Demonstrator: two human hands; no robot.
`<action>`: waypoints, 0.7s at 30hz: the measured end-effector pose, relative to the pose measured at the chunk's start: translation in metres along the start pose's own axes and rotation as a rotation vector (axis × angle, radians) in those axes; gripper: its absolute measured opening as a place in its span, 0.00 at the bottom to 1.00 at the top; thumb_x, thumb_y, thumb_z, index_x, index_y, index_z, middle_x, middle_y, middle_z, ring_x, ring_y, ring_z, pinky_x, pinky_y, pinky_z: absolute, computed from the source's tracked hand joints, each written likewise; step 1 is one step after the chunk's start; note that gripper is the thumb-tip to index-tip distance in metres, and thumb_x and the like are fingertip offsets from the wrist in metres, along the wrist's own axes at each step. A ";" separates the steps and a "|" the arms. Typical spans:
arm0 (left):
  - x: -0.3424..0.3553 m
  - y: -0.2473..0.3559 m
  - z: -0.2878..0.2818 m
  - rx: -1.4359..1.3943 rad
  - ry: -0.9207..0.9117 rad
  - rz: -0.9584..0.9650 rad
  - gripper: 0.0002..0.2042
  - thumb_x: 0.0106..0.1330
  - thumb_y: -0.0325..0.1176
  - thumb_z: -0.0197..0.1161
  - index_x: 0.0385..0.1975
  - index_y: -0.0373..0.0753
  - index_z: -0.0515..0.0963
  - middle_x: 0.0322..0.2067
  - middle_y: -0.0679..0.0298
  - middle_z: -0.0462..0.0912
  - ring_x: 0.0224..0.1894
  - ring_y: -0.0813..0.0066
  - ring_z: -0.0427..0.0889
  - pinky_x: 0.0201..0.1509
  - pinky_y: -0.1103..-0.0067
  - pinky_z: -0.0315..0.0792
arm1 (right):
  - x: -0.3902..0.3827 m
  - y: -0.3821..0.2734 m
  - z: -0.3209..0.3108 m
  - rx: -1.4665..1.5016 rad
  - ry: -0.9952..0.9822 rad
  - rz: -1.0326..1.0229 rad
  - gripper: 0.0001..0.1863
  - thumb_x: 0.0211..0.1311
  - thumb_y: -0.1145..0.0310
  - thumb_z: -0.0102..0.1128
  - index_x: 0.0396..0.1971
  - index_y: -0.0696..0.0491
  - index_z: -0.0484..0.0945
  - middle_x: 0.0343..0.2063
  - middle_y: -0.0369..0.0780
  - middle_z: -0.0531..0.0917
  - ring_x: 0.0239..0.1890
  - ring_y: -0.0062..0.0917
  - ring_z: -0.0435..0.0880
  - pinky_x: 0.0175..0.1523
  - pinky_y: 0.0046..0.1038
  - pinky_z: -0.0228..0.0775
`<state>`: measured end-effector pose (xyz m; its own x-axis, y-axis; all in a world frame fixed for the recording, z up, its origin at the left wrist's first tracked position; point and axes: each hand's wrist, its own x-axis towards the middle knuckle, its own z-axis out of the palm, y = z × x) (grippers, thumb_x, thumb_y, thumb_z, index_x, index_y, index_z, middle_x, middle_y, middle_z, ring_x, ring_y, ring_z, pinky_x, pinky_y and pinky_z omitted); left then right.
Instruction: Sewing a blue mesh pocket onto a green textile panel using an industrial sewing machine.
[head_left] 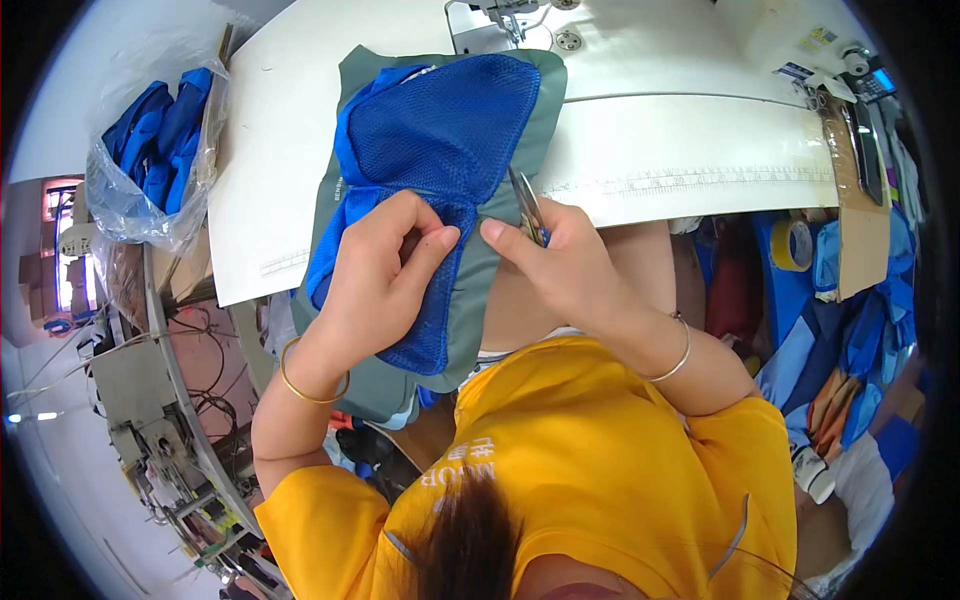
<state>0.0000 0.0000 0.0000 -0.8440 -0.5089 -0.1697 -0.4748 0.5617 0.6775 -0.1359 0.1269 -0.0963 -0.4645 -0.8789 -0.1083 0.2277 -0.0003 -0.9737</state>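
A grey-green fabric panel with two blue mesh pieces on it hangs over the front edge of the white table and down onto my lap. My left hand pinches at the lower blue mesh piece, thumb and forefinger near its middle seam. My right hand grips metal scissors, blades pointing up beside the panel's right side, while its thumb rests on the green fabric.
A white sewing table with a machine spans the back. A plastic bag of blue pieces sits upper left. A cardboard piece, yellow tape roll and hanging fabrics are at right; metal equipment and cables at lower left.
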 end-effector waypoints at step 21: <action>0.024 0.000 0.020 0.218 -0.309 0.261 0.05 0.64 0.28 0.60 0.27 0.34 0.74 0.26 0.50 0.80 0.31 0.45 0.81 0.34 0.58 0.73 | -0.028 0.019 -0.011 -0.227 0.001 0.018 0.21 0.72 0.65 0.64 0.21 0.58 0.67 0.17 0.32 0.63 0.25 0.13 0.59 0.27 0.27 0.55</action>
<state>-0.0250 0.0008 -0.0186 -0.9613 -0.1321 -0.2417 -0.2500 0.7864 0.5649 -0.1281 0.1563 -0.1139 -0.4632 -0.8772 -0.1262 0.0375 0.1228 -0.9917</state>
